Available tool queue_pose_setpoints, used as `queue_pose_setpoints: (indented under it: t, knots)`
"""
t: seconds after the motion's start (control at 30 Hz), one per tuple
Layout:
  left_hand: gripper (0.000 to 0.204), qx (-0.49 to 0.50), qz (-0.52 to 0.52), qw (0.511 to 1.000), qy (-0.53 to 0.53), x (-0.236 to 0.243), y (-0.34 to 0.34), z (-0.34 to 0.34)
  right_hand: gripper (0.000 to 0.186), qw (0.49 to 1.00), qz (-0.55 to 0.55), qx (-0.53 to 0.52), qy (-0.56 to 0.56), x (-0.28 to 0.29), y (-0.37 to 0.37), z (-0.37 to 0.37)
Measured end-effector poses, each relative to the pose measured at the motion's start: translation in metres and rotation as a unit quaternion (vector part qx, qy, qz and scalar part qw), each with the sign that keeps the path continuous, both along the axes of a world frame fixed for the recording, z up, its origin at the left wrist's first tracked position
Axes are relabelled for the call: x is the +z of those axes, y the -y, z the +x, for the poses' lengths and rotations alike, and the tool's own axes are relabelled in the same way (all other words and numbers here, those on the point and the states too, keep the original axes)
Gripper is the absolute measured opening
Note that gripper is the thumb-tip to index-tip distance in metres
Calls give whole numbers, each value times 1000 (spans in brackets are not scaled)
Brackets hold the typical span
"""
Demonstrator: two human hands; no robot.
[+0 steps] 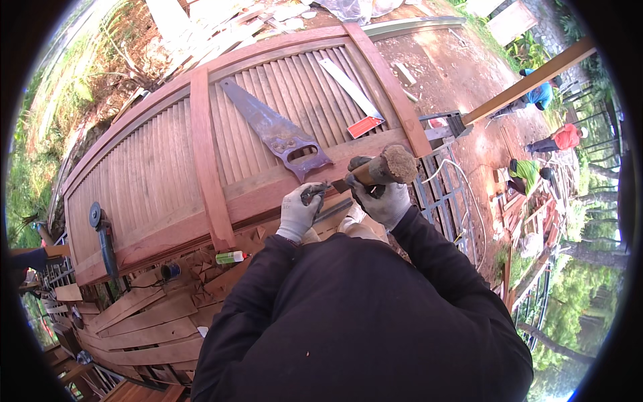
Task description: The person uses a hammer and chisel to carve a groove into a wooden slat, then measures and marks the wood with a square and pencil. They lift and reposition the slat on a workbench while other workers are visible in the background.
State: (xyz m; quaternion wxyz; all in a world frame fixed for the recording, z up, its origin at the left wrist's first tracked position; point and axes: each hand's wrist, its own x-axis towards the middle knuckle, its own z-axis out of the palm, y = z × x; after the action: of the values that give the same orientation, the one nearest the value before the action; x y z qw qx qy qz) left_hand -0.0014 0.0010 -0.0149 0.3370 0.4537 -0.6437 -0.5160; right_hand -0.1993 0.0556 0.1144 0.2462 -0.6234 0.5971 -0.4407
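Both my hands wear pale gloves with dark fingertips and are held close together over the near edge of a louvered wooden panel (199, 134). My right hand (390, 204) is closed around a chisel (374, 173) with a thick wooden handle, frayed at its butt. The short dark blade points left, towards my other hand. My left hand (296, 213) has its fingers pinched together just left of the blade; what they hold, if anything, is too small to make out. Beyond my hands, a handsaw (271, 127) and a carpenter's square (355, 97) with an orange-red stock lie on the slats.
An angle grinder (104, 238) rests at the panel's left end. Below the panel are a glue bottle (231, 257), a dark round tin (171, 271) and several loose boards (147, 331). To the right stand a metal grid (439, 194), a pale cable (477, 208) and a wooden beam (529, 82). Several people work beyond.
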Motion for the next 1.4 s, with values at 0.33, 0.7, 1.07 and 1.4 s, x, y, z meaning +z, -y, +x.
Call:
queue_pose_setpoints:
  t: [0.33,0.7,1.07,1.4]
  knots:
    - [25,-5,0,1000,15,0,-1,-1,21,999,-6,-22,41,-3,3,4]
    - [22,-7,-1,1000,15,8,-2,-3,18,998,-32,18,-42,-9,0,3]
    - [24,-7,-32,999,9,5,-3,-3,16,999,18,-10,29,4,-2,3]
    - [24,-4,-45,999,17,6,-3,1,19,1000,-3,-12,5,-2,-1,1]
